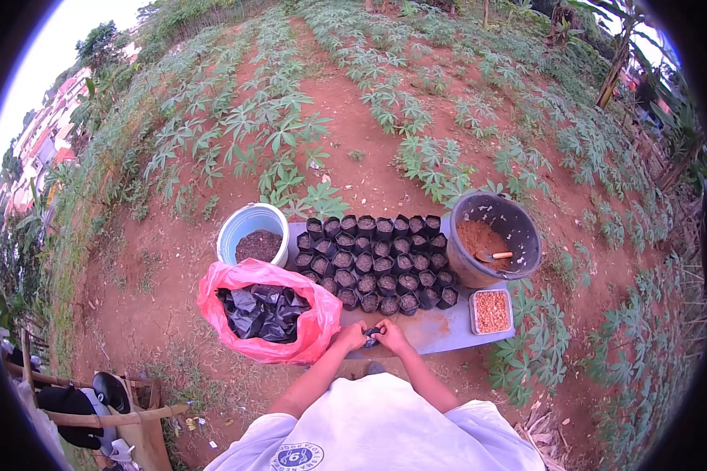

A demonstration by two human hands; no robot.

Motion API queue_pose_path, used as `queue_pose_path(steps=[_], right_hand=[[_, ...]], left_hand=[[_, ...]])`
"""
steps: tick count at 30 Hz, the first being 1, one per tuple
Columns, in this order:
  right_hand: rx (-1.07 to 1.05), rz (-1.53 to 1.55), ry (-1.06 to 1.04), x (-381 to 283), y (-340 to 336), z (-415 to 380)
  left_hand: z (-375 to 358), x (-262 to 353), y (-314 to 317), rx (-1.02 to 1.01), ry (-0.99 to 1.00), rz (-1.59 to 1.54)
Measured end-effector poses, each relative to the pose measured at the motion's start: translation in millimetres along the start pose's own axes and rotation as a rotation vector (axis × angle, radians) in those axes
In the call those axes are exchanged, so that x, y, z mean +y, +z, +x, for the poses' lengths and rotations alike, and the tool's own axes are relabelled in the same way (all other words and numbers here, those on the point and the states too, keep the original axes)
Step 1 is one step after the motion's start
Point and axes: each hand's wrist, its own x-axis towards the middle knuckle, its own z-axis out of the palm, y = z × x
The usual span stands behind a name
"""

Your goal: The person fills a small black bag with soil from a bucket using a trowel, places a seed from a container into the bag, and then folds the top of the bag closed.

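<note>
At the table's near edge, my left hand [353, 336] and my right hand [390, 335] meet with fingers pinched on a small black plastic nursery bag [371, 337]. Much of that bag is hidden by my fingers. Just beyond my hands stand rows of soil-filled black nursery bags [365, 263], packed closely together. To the left of my left hand, an open pink plastic bag [322, 322] holds a heap of black nursery bags [263, 312]. A clear square container of yellow-orange kernels [492, 312] is to the right of my right hand.
A light-blue bucket [226, 235] with dark soil stands at back left. A dark bucket [518, 228] with reddish soil and a wooden-handled trowel [495, 255] stands at right. Leafy crop rows [275, 125] surround the grey table [448, 334]; a bamboo rack [118, 416] is at lower left.
</note>
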Motion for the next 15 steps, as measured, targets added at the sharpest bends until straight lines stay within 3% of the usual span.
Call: queue_pose_path(steps=[13,15], right_hand=[[-0.061,0.148,-0.025,10.7,3.6,11.2],[-0.097,0.192,0.001,9.8,0.7,11.4]], left_hand=[[-8.2,6.1,3.5,0.036,-0.039,-0.143],[-6.4,1.1,11.0,0.173,0.117,-0.190]])
